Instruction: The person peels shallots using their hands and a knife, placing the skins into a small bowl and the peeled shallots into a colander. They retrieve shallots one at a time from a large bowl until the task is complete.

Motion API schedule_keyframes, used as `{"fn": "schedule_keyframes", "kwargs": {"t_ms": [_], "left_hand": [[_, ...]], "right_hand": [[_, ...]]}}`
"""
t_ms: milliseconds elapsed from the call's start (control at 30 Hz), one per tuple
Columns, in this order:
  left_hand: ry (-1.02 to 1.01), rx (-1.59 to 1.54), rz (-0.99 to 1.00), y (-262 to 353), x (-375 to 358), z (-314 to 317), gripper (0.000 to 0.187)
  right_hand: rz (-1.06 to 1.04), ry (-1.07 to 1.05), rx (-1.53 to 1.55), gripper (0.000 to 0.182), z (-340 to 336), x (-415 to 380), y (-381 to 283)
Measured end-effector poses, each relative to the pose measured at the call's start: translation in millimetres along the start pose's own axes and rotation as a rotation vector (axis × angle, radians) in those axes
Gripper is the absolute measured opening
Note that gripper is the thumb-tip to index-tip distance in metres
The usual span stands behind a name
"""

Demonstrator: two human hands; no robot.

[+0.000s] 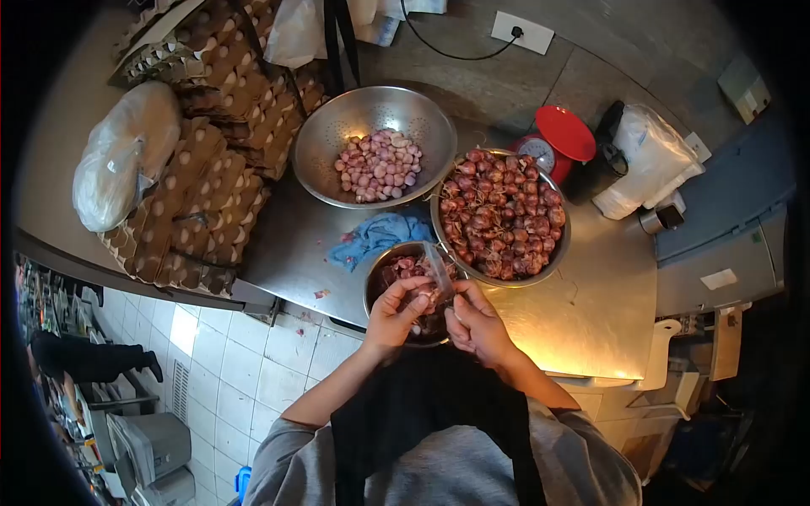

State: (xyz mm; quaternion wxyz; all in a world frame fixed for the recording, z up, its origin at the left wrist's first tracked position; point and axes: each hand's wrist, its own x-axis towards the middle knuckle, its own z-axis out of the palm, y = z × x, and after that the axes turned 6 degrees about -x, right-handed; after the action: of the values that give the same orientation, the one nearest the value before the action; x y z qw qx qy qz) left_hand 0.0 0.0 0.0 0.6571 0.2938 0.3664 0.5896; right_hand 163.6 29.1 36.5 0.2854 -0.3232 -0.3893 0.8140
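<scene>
Over a small metal bowl [368,295] at the counter's front edge, my two hands work close together. My left hand [393,315] is closed, its fingers pinching a shallot [429,293] that is partly hidden. In my right hand [479,324] is a knife [440,268], its blade pointing up and away from me beside the shallot; the handle is covered by my fingers. Reddish skins and shallots [403,267] lie in the small bowl. Beyond it, a large bowl holds unpeeled shallots [502,215], and a perforated colander [314,164] holds peeled shallots [380,165].
A blue cloth [380,236] lies beside the small bowl. Behind the large bowl stands a red kitchen scale [564,135]. Stacked egg trays [207,190] with a filled plastic bag [126,156] are at left. Another person [89,354] is at the far left.
</scene>
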Motion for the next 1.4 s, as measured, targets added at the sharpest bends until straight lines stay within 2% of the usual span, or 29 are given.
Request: {"fn": "schedule_keyframes", "kwargs": {"t_ms": [67,200,300,367,500,633,667,833,933,1000,1067,1267,1400], "left_hand": [[-0.020,-0.014,-0.082,6.1,-2.3,1.5,0.028],[-0.035,-0.261,-0.140,16.1,-9.0,3.4,0.026],[-0.024,-0.390,-0.183,22.8,-9.5,8.0,0.026],[0.013,-0.457,-0.242,25.9,-7.9,3.5,0.026],[0.123,-0.491,-0.213,26.6,-3.0,0.9,0.021],[0.168,-0.400,-0.147,22.2,-2.6,3.1,0.019],[0.181,-0.372,-0.138,22.5,-2.4,5.1,0.018],[0.218,-0.307,-0.039,13.7,-4.0,6.1,0.019],[0.133,-0.136,0.064,4.8,-5.6,3.6,0.019],[0.073,-0.016,0.109,-2.1,-9.0,4.1,0.018],[0.039,0.070,0.118,-6.9,-11.6,7.9,0.018],[0.048,-0.108,0.020,6.4,-7.4,14.0,0.028],[0.060,-0.278,-0.102,17.1,-8.2,14.0,0.029]], "right_hand": [[-0.017,0.034,-0.009,0.019,-6.5,1.4,-1.8],[-0.053,0.123,-0.103,0.018,-17.8,5.8,0.0],[-0.087,0.239,-0.250,0.032,-15.8,3.2,-1.6],[-0.148,0.217,-0.355,0.040,-9.7,0.3,-2.8],[-0.156,0.039,-0.460,0.044,-14.4,-8.3,11.7],[-0.112,0.021,-0.433,0.040,-4.1,-14.4,16.1],[-0.093,0.005,-0.523,0.044,-3.6,-13.3,13.3],[-0.235,0.000,-0.626,0.044,-9.0,-4.8,25.1],[-0.301,0.022,-0.646,0.042,-12.2,1.0,31.9],[-0.258,0.051,-0.559,0.039,-12.3,3.1,31.1],[-0.122,0.085,-0.372,0.035,-10.1,4.4,23.9],[-0.118,0.104,-0.254,0.038,-10.6,10.4,20.2],[-0.091,0.151,-0.327,0.043,-14.2,11.2,17.6]]}}
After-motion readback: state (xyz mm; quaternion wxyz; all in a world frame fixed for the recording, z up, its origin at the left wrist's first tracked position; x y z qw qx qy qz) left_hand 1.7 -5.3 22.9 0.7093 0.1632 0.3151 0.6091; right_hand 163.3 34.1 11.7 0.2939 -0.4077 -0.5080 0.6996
